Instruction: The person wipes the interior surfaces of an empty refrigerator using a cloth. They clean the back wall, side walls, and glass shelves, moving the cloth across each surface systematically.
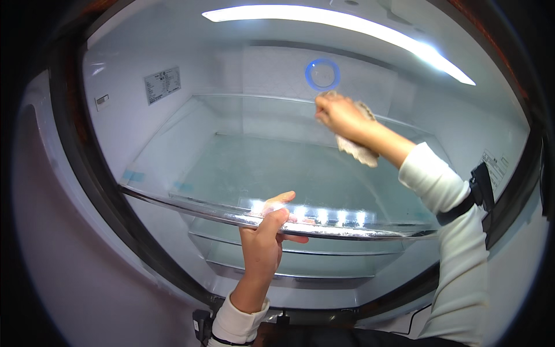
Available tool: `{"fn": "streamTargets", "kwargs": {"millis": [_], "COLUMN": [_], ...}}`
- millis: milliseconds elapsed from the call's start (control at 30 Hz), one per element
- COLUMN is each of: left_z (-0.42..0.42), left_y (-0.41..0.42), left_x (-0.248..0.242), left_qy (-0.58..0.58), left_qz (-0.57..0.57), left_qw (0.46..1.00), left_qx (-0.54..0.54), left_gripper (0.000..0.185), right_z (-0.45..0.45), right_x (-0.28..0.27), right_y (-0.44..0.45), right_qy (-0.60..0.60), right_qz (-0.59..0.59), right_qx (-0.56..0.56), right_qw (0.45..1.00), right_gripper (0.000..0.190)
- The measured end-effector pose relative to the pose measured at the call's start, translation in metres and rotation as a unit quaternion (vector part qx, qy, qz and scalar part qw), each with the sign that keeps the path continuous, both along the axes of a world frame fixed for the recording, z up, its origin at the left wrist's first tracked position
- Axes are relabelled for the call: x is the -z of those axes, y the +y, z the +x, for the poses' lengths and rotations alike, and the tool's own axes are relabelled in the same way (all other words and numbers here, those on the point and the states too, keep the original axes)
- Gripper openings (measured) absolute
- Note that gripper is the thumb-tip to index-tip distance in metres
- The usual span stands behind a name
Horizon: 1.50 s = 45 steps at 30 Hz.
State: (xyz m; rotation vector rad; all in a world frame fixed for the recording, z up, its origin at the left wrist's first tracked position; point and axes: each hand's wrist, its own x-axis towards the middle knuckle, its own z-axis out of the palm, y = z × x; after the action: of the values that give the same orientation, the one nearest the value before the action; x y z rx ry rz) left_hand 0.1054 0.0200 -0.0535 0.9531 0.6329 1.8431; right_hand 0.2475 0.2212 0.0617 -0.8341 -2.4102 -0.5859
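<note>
My right hand [344,116] is closed around a beige cloth [357,152] inside a refrigerator, near its back wall and above the upper glass shelf [269,169]. Part of the cloth hangs down below the wrist. A round fitting with a blue ring [322,74] is on the back wall, just above that hand. My left hand [266,234] grips the shiny front edge of the upper shelf, with the thumb over the rim and fingers beneath the glass.
More glass shelves [303,253] lie below. A bright light strip [338,21] curves along the ceiling. Printed labels are on the left wall [162,85] and right wall. Blue tape [133,175] sits at the shelf's left front. The open door [73,225] stands at left.
</note>
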Motion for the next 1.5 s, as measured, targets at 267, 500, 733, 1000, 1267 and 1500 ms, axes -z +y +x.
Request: {"fn": "streamTargets", "kwargs": {"millis": [267, 500, 733, 1000, 1267, 1500], "left_z": [-0.005, -0.004, -0.006, -0.006, -0.009, -0.005], "left_y": [-0.001, 0.0, 0.001, -0.001, 0.002, 0.005], "left_x": [0.004, 0.005, 0.006, 0.004, 0.012, 0.023], "left_qy": [0.007, 0.004, 0.008, -0.005, -0.01, 0.034], "left_qz": [-0.014, -0.017, -0.015, -0.018, -0.005, 0.007], "left_qw": [1.0, 0.999, 0.999, 0.999, 0.998, 0.998], "left_qx": [0.025, 0.032, 0.037, 0.046, 0.067, -0.047], "left_gripper": [0.04, 0.04, 0.039, 0.04, 0.038, 0.037], "right_z": [0.001, -0.003, -0.015, -0.018, -0.015, -0.087], "right_x": [0.001, 0.001, 0.0, -0.003, 0.0, 0.022], "right_y": [0.008, 0.002, 0.008, 0.015, 0.031, 0.0], "right_qy": [-0.053, -0.043, 0.041, 0.044, 0.038, -0.046], "right_qz": [-0.012, 0.061, 0.031, -0.016, -0.008, -0.044], "right_qx": [-0.006, -0.005, 0.066, 0.104, 0.073, -0.081], "right_qw": [0.999, 0.997, 0.997, 0.993, 0.997, 0.995], "right_gripper": [0.011, 0.013, 0.012, 0.011, 0.006, 0.026]}}
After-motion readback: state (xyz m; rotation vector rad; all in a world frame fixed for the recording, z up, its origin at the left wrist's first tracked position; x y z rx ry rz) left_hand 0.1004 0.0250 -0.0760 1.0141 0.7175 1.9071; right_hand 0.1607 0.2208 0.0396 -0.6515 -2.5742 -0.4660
